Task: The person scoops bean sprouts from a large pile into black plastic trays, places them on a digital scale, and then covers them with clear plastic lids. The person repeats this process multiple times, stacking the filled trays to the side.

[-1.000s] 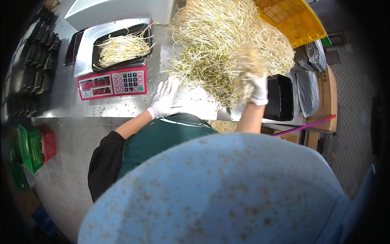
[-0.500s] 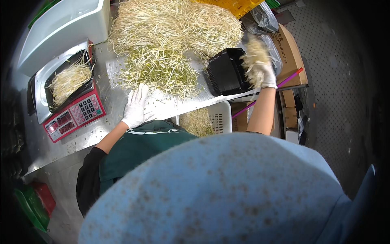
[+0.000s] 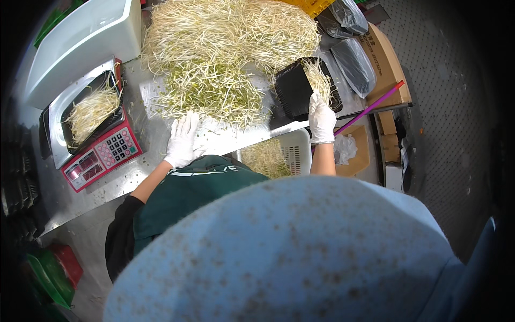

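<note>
My right hand (image 3: 322,119), in a white glove, is closed on a bunch of bean sprouts (image 3: 317,79). The bunch lies over the open top of a stack of black plastic trays (image 3: 292,90), which rests on its side near the table's front edge. My left hand (image 3: 183,138), gloved too, lies flat on the metal table with its fingers stretched out. Just beyond its fingertips is a loose heap of greenish sprouts (image 3: 214,96). A larger pile of pale sprouts (image 3: 196,29) spreads behind that.
At the left, a red scale (image 3: 102,155) carries a black tray of sprouts (image 3: 94,110). A white bin (image 3: 80,48) stands behind it. Wrapped packs (image 3: 354,67), a cardboard box (image 3: 387,70) and a purple stick (image 3: 373,104) are at the right. Below the edge sits a white basket (image 3: 296,153).
My right hand has swung left and toward me with the sprouts, from beside the black trays to their opening. My left hand has stayed flat in place.
</note>
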Demonstrator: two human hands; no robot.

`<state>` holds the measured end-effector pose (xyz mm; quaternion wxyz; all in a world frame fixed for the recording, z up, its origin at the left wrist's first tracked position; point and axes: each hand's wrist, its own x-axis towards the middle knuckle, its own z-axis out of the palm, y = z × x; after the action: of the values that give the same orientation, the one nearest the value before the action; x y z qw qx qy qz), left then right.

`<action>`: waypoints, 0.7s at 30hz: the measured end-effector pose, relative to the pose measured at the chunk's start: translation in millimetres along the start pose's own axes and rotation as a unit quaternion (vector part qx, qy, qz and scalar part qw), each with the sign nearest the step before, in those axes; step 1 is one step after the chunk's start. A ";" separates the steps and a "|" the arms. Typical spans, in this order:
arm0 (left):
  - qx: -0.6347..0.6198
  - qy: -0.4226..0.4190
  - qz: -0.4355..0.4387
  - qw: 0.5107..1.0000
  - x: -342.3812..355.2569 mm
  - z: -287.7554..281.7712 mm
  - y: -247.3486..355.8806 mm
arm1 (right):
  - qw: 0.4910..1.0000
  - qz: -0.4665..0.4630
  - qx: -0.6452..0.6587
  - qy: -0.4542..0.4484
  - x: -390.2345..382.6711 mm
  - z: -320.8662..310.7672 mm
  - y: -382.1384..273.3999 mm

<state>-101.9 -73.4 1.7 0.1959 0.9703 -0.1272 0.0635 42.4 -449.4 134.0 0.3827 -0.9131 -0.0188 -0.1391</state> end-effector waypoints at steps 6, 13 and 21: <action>0.031 0.132 0.007 0.991 32.3 -1.1 7.9 | 0.946 -0.107 -0.294 0.088 19.4 -7.7 -27.5; 0.090 -0.025 -0.192 0.977 -7.1 -54.1 1.1 | 0.980 0.001 -0.122 0.159 34.7 -100.8 -8.3; -0.013 0.118 -0.180 0.976 29.7 -21.0 -18.8 | 0.934 0.137 -0.320 0.087 63.5 -54.7 199.9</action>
<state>-69.8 -54.9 19.2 0.2301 0.9603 0.0727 0.1397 118.4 -633.7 48.9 0.0858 -0.9653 0.1850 -0.1628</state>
